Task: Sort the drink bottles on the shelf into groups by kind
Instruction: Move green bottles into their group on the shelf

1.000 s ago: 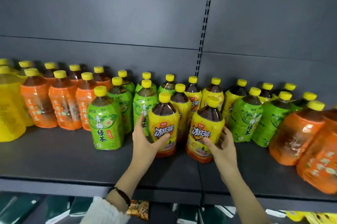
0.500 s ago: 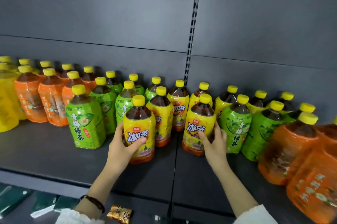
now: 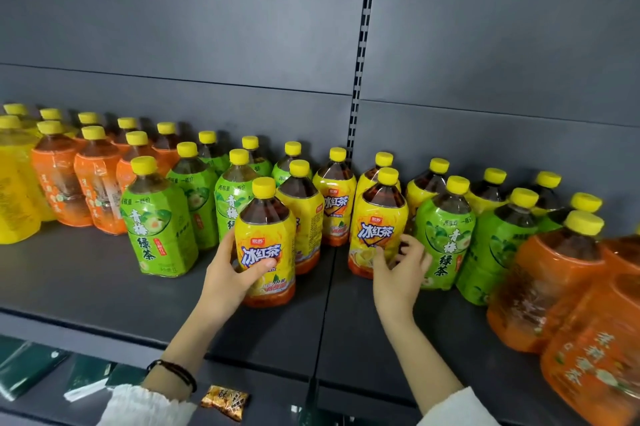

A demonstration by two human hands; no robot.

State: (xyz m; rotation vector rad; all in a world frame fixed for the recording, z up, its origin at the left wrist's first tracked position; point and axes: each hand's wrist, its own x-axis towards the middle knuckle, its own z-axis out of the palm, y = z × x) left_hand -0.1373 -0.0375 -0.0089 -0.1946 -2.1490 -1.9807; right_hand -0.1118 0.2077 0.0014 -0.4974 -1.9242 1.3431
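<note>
Dark shelf [image 3: 86,273], bottle rows along the far edge. Left hand [image 3: 231,275] clasps near yellow-label bottle [image 3: 265,242] mid-shelf, thumb across front. Right hand [image 3: 398,275] grasps second yellow-label bottle [image 3: 377,231] just right, fingers curled round its side.

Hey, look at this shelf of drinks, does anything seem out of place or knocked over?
Nothing looks tipped or spilled, but the kinds are split: green tea bottles stand right of the yellow iced tea bottles as well as left, and orange-label bottles sit in two clusters, left and far right.
</note>
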